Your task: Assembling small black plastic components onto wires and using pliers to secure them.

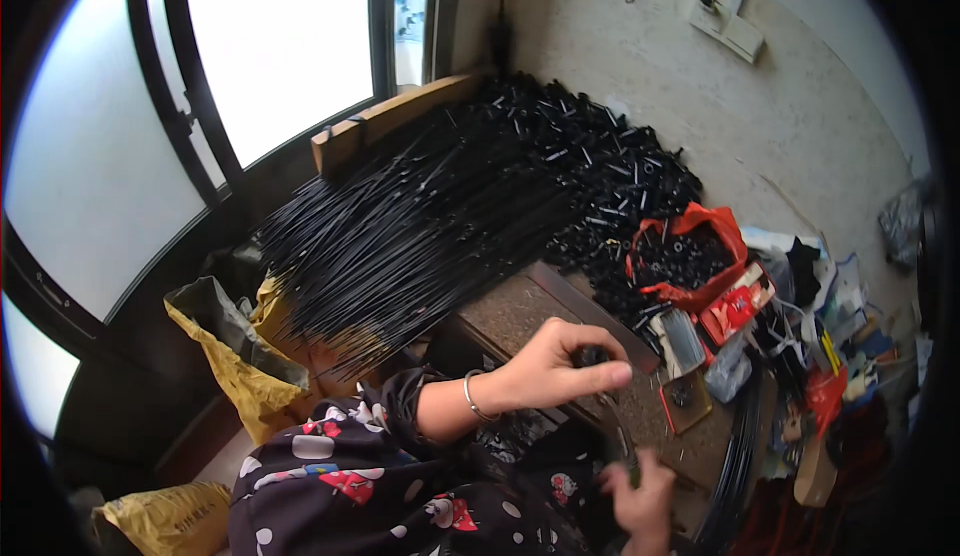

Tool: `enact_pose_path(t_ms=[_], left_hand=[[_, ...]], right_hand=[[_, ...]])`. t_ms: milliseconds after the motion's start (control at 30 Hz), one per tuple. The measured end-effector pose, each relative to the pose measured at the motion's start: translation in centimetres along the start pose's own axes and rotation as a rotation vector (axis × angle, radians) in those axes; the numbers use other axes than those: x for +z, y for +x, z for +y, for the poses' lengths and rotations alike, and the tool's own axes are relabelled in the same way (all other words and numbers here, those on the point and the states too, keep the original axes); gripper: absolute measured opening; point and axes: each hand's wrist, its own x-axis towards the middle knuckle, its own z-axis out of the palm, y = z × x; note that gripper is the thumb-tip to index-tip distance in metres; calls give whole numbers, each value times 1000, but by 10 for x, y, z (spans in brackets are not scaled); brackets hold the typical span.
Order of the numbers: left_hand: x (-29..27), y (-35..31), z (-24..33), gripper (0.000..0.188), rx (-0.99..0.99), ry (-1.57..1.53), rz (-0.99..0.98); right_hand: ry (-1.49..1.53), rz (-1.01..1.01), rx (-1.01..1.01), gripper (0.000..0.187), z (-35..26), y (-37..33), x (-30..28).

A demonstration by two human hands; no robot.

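Observation:
My left hand (548,368), with a silver bangle on the wrist, is curled over the near edge of the brown worktable (515,306). Between its thumb and fingers sits a small black part (592,356), mostly hidden by the fingers. Lower right, my right hand (643,496) is closed round a slim, curved metal tool (625,438) with a dark green grip. The tool's upper end reaches up to just below my left hand. Motion blurs the right hand, so the tool's exact kind is unclear.
Long thin black rods (410,226) cover the table's left, beside a heap of short black parts (610,156). A red bag (735,231) holds small black pieces. Near the right hand lie a shallow tray (684,418) and a clear box (682,342). Yellow sacks (225,346) stand left.

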Motion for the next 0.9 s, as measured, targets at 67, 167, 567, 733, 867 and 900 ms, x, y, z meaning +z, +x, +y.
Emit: enact_pose_path(t_ms=[67, 167, 567, 733, 867, 900], left_hand=[[1, 5, -1, 26, 38, 52, -9], [9, 2, 3, 37, 109, 180, -46], [-3, 3, -14, 54, 53, 85, -125], [3, 4, -13, 57, 64, 135, -70], [0, 2, -15, 49, 74, 132, -71], [1, 3, -17, 49, 64, 117, -67]], right_hand=[[1008, -488, 461, 26, -19, 4, 11], [898, -654, 313, 40, -3, 14, 24], [1393, -865, 450, 25, 16, 3, 14], [414, -261, 221, 31, -7, 17, 27], [-229, 427, -274, 36, 5, 18, 30], [-73, 275, -146, 35, 5, 10, 34]])
